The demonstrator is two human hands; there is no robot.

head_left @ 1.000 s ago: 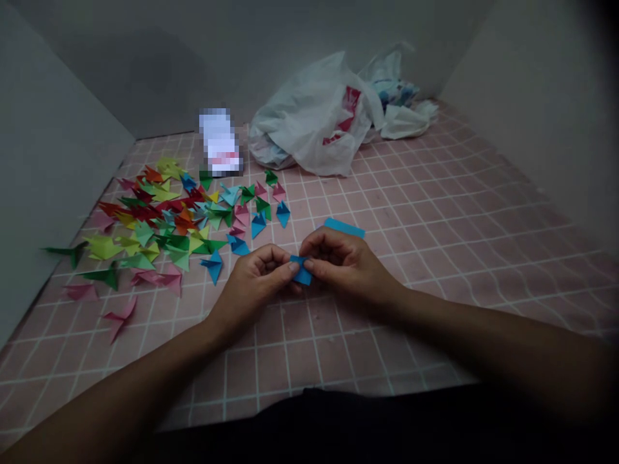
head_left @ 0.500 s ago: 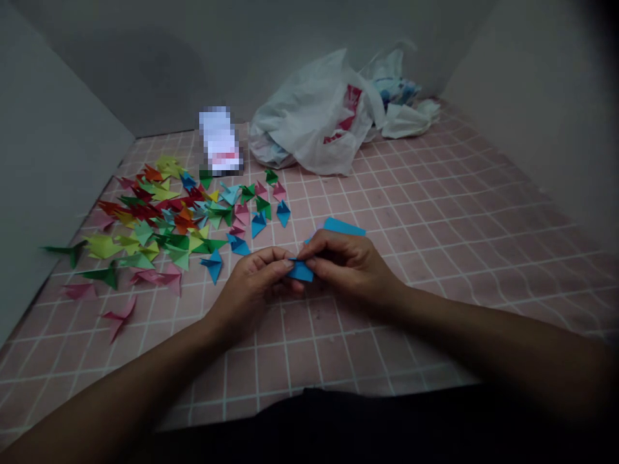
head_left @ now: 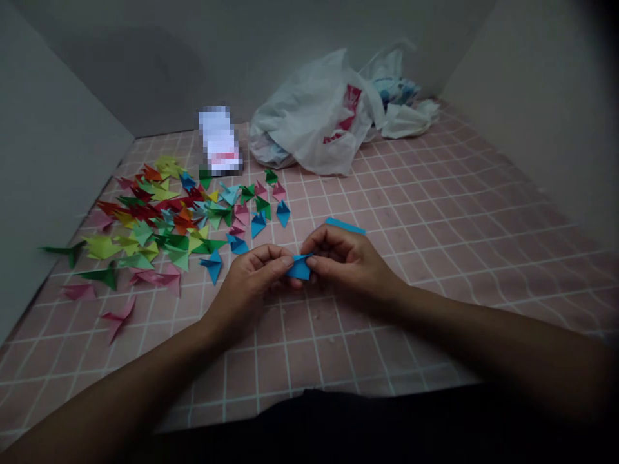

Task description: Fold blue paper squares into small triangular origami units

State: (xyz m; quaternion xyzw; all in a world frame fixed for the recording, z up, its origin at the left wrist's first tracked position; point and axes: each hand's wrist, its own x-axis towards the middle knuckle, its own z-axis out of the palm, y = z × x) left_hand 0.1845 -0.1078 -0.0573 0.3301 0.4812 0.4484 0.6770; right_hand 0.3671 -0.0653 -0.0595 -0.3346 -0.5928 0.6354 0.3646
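Note:
A small folded blue paper piece (head_left: pixel 299 268) is pinched between both hands just above the pink checked table cover (head_left: pixel 435 212). My left hand (head_left: pixel 251 280) grips its left edge with thumb and fingers closed. My right hand (head_left: pixel 348 261) holds the right edge, fingers curled over it. A flat strip of blue paper (head_left: pixel 344 225) lies on the cover just behind my right hand.
A heap of several folded paper triangles (head_left: pixel 164 219) in red, green, yellow, pink and blue spreads over the left side. White plastic bags (head_left: pixel 329 116) sit at the back, with a blurred white packet (head_left: pixel 220 143) beside them. Grey walls close in on three sides.
Both hands stay together on the blue piece. The fingers have worked it, and it now shows a flatter, more pointed shape than a second ago.

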